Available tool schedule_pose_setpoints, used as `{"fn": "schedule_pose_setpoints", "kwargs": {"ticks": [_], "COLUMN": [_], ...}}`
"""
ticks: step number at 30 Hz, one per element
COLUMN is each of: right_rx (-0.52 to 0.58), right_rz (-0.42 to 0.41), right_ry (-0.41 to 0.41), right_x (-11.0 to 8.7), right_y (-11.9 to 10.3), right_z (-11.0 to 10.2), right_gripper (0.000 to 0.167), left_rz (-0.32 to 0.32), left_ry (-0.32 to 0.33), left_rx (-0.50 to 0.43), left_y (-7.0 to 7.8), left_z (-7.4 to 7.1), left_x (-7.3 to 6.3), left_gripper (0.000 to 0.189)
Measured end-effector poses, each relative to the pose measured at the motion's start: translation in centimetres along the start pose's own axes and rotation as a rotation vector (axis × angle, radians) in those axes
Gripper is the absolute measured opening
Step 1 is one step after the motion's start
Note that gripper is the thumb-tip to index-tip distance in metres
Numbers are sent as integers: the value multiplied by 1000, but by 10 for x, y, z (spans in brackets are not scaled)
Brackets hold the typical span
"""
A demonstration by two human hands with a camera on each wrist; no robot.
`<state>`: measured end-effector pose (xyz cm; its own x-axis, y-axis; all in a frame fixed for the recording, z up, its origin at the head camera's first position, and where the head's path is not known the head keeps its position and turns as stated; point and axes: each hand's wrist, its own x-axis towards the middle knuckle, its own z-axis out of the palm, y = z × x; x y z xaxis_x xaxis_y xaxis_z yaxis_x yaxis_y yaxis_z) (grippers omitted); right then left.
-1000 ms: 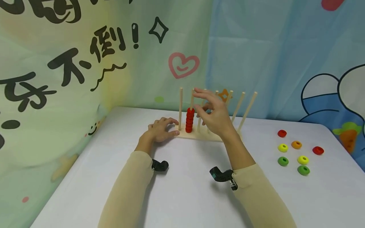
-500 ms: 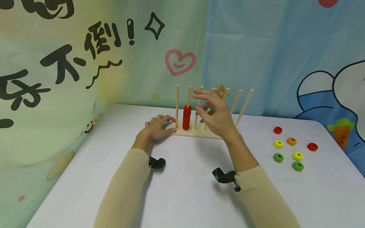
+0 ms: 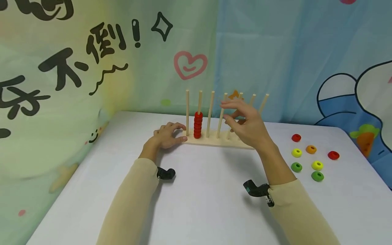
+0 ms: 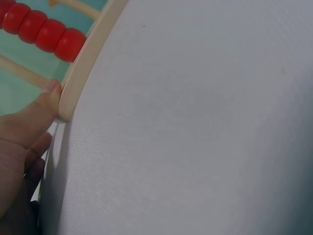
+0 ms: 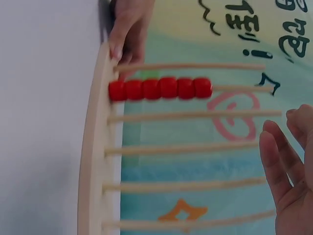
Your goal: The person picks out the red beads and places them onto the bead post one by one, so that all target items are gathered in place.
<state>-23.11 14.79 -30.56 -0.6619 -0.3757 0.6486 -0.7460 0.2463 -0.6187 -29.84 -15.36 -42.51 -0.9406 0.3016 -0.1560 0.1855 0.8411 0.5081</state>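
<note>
A wooden peg stand stands at the back of the table with several upright rods. Red beads are stacked on its second rod from the left; the right wrist view shows these beads packed against the base. My left hand grips the stand's left end, its thumb on the base in the left wrist view. My right hand is raised in front of the rods toward the right, overlapping some of them. Its fingers are loosely bent, with nothing between them.
Loose beads lie on the white table to the right: red beads, an orange bead, yellow beads and green beads. A printed cloth hangs close behind the stand.
My right hand has moved right along the rods, away from the stacked red beads. My left hand stays at the stand's left end. The head view has shifted slightly.
</note>
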Motion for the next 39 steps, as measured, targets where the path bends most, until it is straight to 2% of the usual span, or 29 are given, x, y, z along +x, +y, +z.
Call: {"fn": "schedule_pose_setpoints", "kwargs": {"ticks": [5, 9, 18, 23, 27, 33, 39], "right_rx": [-74, -140, -230, -308, -357, -385, -441], "right_rz": [-12, -8, -23, -1, 18, 15, 114], "right_ry": [-6, 15, 36, 36, 34, -5, -3], "right_x": [-11, -15, -34, -46, -52, -64, -80], "right_y": [10, 15, 16, 12, 13, 37, 55], "right_z": [-12, -27, -52, -63, -70, -83, -99], "right_gripper": [31, 33, 35, 34, 32, 32, 29], "left_rz": [-20, 8, 10, 4, 23, -1, 20], "left_ry": [-12, 5, 7, -10, -9, -17, -15], "left_rx": [19, 0, -5, 2, 11, 19, 15], "left_y": [-4, 0, 3, 4, 5, 5, 5], "left_z": [0, -2, -3, -2, -3, -4, -4], "left_x": [-3, 1, 2, 3, 5, 2, 3], "left_gripper": [51, 51, 51, 51, 52, 51, 50]}}
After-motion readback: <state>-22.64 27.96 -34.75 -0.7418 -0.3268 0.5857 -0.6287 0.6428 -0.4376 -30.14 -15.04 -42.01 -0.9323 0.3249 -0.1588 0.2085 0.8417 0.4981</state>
